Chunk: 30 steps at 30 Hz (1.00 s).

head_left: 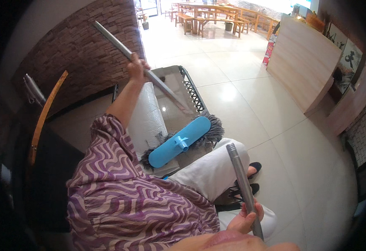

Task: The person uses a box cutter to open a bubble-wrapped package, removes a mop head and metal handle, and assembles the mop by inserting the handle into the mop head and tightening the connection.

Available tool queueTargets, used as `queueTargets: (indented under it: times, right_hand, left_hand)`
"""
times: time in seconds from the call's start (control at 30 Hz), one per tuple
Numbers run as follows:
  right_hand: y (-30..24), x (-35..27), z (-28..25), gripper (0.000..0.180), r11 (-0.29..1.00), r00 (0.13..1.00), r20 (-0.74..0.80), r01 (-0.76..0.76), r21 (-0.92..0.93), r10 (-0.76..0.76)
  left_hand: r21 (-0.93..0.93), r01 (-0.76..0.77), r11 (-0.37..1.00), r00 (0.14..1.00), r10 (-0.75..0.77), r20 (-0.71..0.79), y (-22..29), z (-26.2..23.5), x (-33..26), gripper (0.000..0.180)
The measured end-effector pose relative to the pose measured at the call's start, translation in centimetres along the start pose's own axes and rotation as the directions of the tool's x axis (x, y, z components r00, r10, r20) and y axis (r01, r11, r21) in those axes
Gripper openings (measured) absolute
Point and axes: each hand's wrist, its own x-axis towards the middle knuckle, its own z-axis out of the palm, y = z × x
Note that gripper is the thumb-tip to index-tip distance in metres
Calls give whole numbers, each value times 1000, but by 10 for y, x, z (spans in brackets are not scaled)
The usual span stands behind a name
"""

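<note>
My left hand [137,68] is closed around a long grey metal pole [115,40], raised at a slant out in front of me. That pole's lower end reaches down toward a blue mop head [160,155] with dark grey fringe [214,129], but stays apart from it. The mop head lies in front of my knees, its round blue socket facing up. Low at the right, my right hand [246,218] grips a second grey metal pole [242,180]. This one stands nearly upright beside my white trouser leg, with a ridged, threaded-looking upper end.
A dark lounger frame with laced edges [190,90] stands ahead, a whitish quilted sheet [147,111] on it. At the left are a curved wooden armrest [45,115] and a stone-patterned wall [78,46]. A pale wooden counter [302,58] stands right; wooden tables and benches [204,20] fill the back.
</note>
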Motion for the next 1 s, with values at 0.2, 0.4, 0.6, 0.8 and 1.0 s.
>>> queueTargets:
  times: [0.2, 0.4, 0.6, 0.8, 1.0]
  right_hand:
    - [-14, 21, 20, 32, 920, 994, 58, 66, 387, -96]
    - [-14, 62, 30, 38, 871, 1000, 16, -17, 491, 11]
    - [-28, 74, 27, 32, 818, 941, -259, -30, 575, 217]
    - [-45, 65, 7, 38, 946, 927, -373, 82, 315, 44]
    - [-61, 8, -41, 38, 991, 938, -347, 54, 125, -7]
  left_hand:
    - [-312, 657, 686, 754, -595, 278, -73, 86, -98, 24]
    - [-149, 818, 556, 566, -730, 383, -77, 155, -227, 23]
    - [-106, 878, 466, 389, -567, 726, -84, 176, -321, 22]
    - [-41, 967, 251, 233, -812, 535, -66, 174, -336, 15]
    - [-288, 954, 85, 200, -894, 401, -81, 176, -296, 13]
